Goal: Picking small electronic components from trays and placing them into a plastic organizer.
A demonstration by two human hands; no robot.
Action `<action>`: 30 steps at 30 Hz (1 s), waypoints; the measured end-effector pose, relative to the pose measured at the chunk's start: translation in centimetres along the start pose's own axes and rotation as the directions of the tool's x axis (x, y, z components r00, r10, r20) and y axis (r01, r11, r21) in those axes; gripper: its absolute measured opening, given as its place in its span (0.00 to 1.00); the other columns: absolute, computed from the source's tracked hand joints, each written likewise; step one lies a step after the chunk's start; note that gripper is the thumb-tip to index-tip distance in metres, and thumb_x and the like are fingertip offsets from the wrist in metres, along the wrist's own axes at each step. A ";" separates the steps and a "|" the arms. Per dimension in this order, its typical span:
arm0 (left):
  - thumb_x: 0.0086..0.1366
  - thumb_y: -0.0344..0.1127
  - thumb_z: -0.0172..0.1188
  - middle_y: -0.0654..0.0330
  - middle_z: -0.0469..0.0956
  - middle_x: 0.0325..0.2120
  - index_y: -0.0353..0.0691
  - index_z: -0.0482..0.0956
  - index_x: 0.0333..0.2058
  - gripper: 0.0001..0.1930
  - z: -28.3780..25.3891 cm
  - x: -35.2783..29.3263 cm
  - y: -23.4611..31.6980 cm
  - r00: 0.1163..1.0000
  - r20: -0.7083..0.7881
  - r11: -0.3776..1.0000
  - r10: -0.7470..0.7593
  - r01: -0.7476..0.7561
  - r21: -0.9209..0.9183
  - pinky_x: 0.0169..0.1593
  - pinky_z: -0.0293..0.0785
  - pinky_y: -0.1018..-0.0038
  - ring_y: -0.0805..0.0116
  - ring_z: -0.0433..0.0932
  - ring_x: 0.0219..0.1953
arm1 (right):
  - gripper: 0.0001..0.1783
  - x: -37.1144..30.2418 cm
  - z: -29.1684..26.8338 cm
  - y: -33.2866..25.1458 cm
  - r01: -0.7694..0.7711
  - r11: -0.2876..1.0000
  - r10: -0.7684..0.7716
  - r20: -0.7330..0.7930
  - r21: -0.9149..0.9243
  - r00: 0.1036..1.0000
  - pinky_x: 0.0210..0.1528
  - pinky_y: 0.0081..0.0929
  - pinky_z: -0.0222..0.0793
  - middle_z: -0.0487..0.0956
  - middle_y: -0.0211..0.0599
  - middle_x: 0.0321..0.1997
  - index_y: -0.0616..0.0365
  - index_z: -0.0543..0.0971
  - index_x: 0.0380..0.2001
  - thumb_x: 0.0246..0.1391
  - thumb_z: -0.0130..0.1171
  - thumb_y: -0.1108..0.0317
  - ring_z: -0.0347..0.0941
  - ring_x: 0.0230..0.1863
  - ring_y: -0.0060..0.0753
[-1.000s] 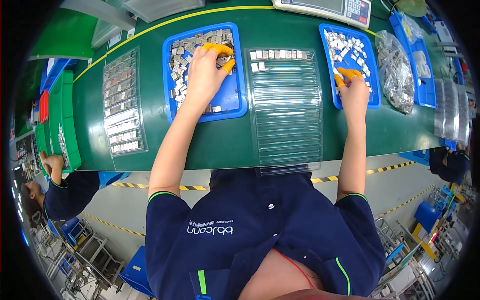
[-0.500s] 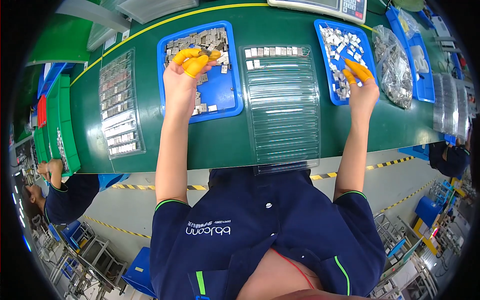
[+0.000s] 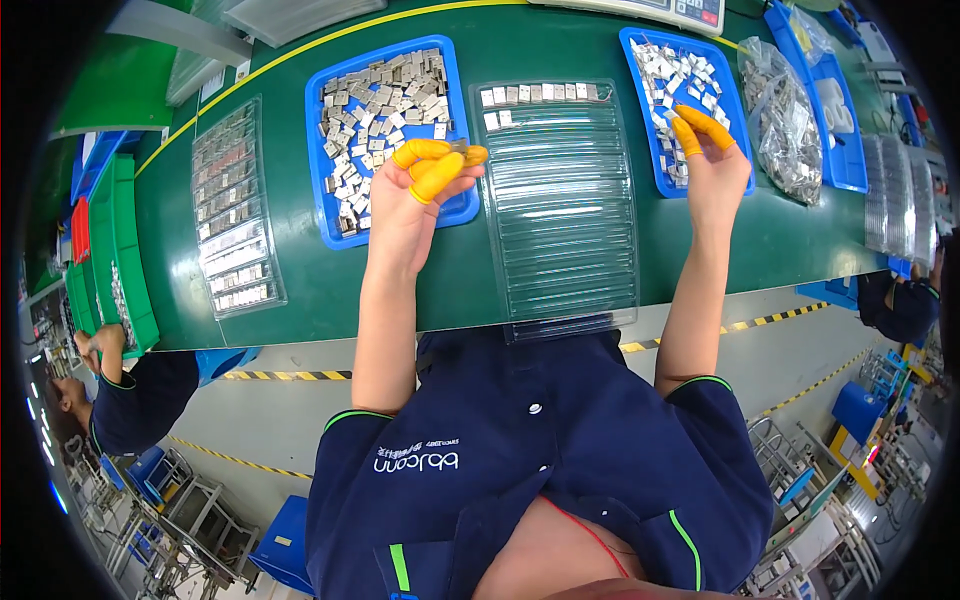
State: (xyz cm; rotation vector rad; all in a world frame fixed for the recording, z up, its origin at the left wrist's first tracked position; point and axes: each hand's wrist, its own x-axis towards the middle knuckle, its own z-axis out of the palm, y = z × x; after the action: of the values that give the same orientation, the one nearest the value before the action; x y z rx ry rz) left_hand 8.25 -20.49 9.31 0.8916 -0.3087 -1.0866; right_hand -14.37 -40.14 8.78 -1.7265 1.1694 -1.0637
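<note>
My left hand [image 3: 415, 195], with yellow finger cots, is closed in a pinch between the left blue tray [image 3: 340, 238] and the clear ribbed plastic tray [image 3: 565, 230]. A small metal connector piece [image 3: 460, 145] shows at its fingertips, partly hidden. Silvery and white-faced connector pieces [image 3: 385, 95] lie loose in the left tray. Over the right blue tray [image 3: 738, 110], my right hand [image 3: 715, 160] has its yellow-covered thumb and finger brought together; whatever lies between them is hidden. Small white pieces [image 3: 670, 70] are scattered in that tray. Pieces line the ribbed tray's top row, with a couple below.
A filled clear tray [image 3: 230, 210] lies at the left. Beyond it, a co-worker's hands [image 3: 103, 342] are at a green bin [image 3: 125, 250]. A bag of metal parts [image 3: 785, 130] sits right of the right tray, and a scale [image 3: 700, 15] stands at the back.
My left hand has moved right and nearer from over the left tray, carrying the small metal piece to the ribbed tray's edge. My right hand has shifted slightly left over its tray.
</note>
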 end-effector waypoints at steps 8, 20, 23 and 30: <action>0.46 0.19 0.64 0.54 0.79 0.30 0.29 0.78 0.32 0.11 0.3 -1.0 -0.9 0.981 -0.072 0.894 0.179 -0.132 0.427 0.41 0.75 0.77 0.68 0.79 0.33 | 0.12 -5.8 4.0 -6.1 -0.466 0.787 0.216 0.527 0.405 0.822 0.43 0.21 0.70 0.77 0.38 0.40 0.66 0.76 0.40 0.50 0.56 0.75 0.74 0.38 0.26; 0.46 0.22 0.65 0.58 0.80 0.30 0.32 0.80 0.32 0.10 1.5 -2.4 -1.0 0.976 0.090 0.752 0.198 -0.210 0.624 0.41 0.75 0.78 0.71 0.79 0.33 | 0.10 -7.3 5.8 -7.4 -0.380 0.875 0.148 0.581 0.301 0.800 0.39 0.18 0.73 0.79 0.39 0.32 0.69 0.78 0.35 0.46 0.58 0.79 0.77 0.33 0.27; 0.47 0.21 0.64 0.56 0.80 0.31 0.31 0.80 0.32 0.10 1.2 -2.5 -0.9 0.988 0.076 0.851 0.134 -0.154 0.502 0.42 0.75 0.77 0.69 0.79 0.34 | 0.10 -7.8 5.6 -7.7 -0.407 0.841 0.164 0.549 0.356 0.819 0.40 0.18 0.73 0.79 0.39 0.32 0.69 0.78 0.35 0.46 0.59 0.79 0.77 0.33 0.26; 0.47 0.21 0.64 0.55 0.79 0.31 0.30 0.79 0.33 0.11 1.7 -2.9 -1.2 0.986 0.092 0.825 0.138 -0.166 0.540 0.43 0.75 0.76 0.68 0.79 0.34 | 0.11 -8.5 5.3 -8.0 -0.349 0.898 0.178 0.505 0.268 0.844 0.41 0.22 0.72 0.79 0.41 0.34 0.69 0.77 0.34 0.44 0.61 0.79 0.77 0.34 0.30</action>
State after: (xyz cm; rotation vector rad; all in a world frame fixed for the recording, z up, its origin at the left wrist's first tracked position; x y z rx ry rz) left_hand 5.04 -18.99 10.01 1.3250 -0.7481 -0.8793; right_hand -8.97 -29.10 12.47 -1.3784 0.8167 -0.5847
